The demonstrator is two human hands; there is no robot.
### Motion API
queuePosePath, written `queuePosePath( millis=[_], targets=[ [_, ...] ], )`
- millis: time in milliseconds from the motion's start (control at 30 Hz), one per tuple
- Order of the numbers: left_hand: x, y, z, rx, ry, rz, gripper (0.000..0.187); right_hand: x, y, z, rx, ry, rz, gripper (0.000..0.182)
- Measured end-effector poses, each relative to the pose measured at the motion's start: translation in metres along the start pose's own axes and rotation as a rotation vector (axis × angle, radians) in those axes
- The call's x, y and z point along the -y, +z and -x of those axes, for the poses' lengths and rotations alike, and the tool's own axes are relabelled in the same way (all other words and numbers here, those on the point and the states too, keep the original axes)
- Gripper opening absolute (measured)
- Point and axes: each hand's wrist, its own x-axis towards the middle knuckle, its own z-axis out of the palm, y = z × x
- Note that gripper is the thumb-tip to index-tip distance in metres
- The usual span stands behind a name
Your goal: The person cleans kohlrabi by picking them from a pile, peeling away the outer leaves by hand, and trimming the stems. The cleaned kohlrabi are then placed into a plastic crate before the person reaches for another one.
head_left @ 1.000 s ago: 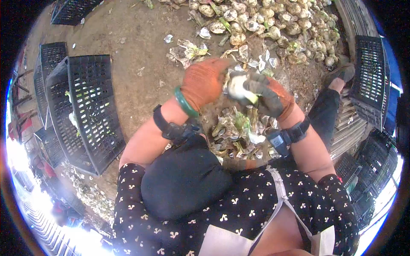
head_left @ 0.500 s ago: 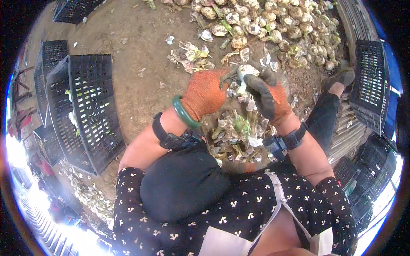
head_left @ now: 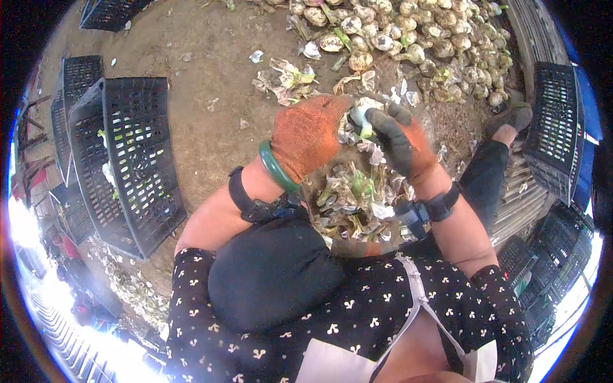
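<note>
A whitish garlic bulb [head_left: 360,113] with a short green stem is held between my two gloved hands, above the ground. My left hand [head_left: 308,137], in an orange glove with a dark palm, is closed with its fingertips against the bulb's left side. My right hand [head_left: 402,139], in a matching glove, curls its dark-coated fingers and thumb around the bulb from the right. Just below the hands lies a heap of peeled skins and leaves [head_left: 357,198]. Some of the left fingers are hidden behind the glove.
A large pile of dirty garlic bulbs [head_left: 440,41] covers the ground at the top right. Loose skins [head_left: 287,80] lie in front of my left hand. Black plastic crates stand at the left [head_left: 137,166] and right [head_left: 554,127]. My dark-clad knee [head_left: 274,274] is below my left forearm.
My left hand has risen slightly and turned, its fingers drawn in closer to the bulb. The bulb has tilted, with its green stem end showing more. My right hand keeps nearly the same place.
</note>
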Motion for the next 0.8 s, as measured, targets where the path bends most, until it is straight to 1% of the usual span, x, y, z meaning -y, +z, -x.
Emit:
queuePosePath(
  millis=[67, 100, 133, 200, 267, 300, 333, 367, 400, 433, 467, 500, 533, 567, 600, 667, 700, 733, 767, 800],
  targets=[
    [0.001, 0.0, 0.0, -0.022, 0.092, -0.056, 0.035, 0.004, -0.01, -0.002, 0.066, -0.011, 0.231, 0.036],
    [0.002, -0.001, 0.0, -0.02, 0.091, -0.055, 0.035, 0.005, -0.009, -0.003, 0.146, 0.014, 0.079, 0.039],
    [0.001, -0.003, -0.001, -0.008, 0.108, -0.088, 0.036, 0.008, -0.009, -0.001, 0.144, 0.017, 0.077, 0.039],
    [0.002, -0.004, -0.002, 0.003, 0.13, -0.12, 0.036, 0.019, -0.006, 0.004, 0.282, 0.141, 0.058, 0.039],
    [0.004, -0.004, -0.003, -0.026, 0.126, -0.084, 0.035, 0.019, 0.0, 0.007, 0.257, 0.166, 0.027, 0.037],
    [0.008, -0.002, -0.003, -0.026, 0.126, -0.084, 0.035, 0.021, 0.006, 0.011, 0.24, 0.133, -0.083, 0.036],
    [0.014, 0.003, -0.002, -0.068, 0.128, 0.015, 0.034, 0.022, 0.009, 0.012, 0.222, 0.098, -0.193, 0.036],
    [0.015, 0.001, -0.003, -0.11, 0.131, 0.114, 0.033, 0.017, 0.006, 0.01, 0.221, 0.096, -0.193, 0.036],
    [0.013, 0.0, -0.002, -0.111, 0.134, 0.114, 0.033, 0.009, 0.0, 0.005, 0.165, 0.056, -0.192, 0.037],
    [0.01, -0.003, 0.002, 0.001, 0.078, 0.237, 0.033, 0.004, -0.004, 0.002, 0.108, 0.016, -0.191, 0.038],
    [0.007, -0.008, 0.003, 0.116, 0.02, 0.357, 0.032, 0.004, -0.004, 0.002, 0.107, 0.015, -0.192, 0.038],
    [0.004, -0.011, 0.001, 0.117, 0.02, 0.356, 0.032, 0.004, -0.002, 0.002, 0.076, 0.02, -0.098, 0.038],
    [0.001, -0.013, 0.0, 0.165, 0.002, 0.259, 0.032, 0.003, 0.0, 0.002, 0.047, 0.027, -0.005, 0.038],
    [0.0, -0.014, 0.0, 0.213, -0.015, 0.161, 0.032, 0.005, 0.004, 0.004, 0.049, 0.031, -0.007, 0.038],
    [0.003, -0.009, 0.002, 0.21, -0.019, 0.16, 0.032, 0.011, 0.009, 0.006, 0.04, 0.005, -0.01, 0.037],
    [0.009, 0.005, 0.005, 0.084, 0.07, 0.08, 0.032, 0.009, 0.009, 0.005, 0.032, -0.02, -0.008, 0.036],
    [0.01, 0.006, 0.005, 0.082, 0.069, 0.083, 0.032, 0.0, 0.006, 0.001, 0.034, -0.013, -0.057, 0.036],
    [0.011, 0.007, 0.006, 0.035, 0.073, 0.061, 0.032, -0.005, 0.005, -0.001, 0.036, -0.005, -0.106, 0.035],
    [0.011, 0.006, 0.005, -0.012, 0.078, 0.038, 0.032, -0.004, 0.005, 0.0, 0.035, -0.006, -0.106, 0.035],
    [0.01, 0.004, 0.003, -0.014, 0.079, 0.038, 0.032, -0.002, 0.007, 0.001, 0.03, -0.001, -0.112, 0.036]
  ],
)
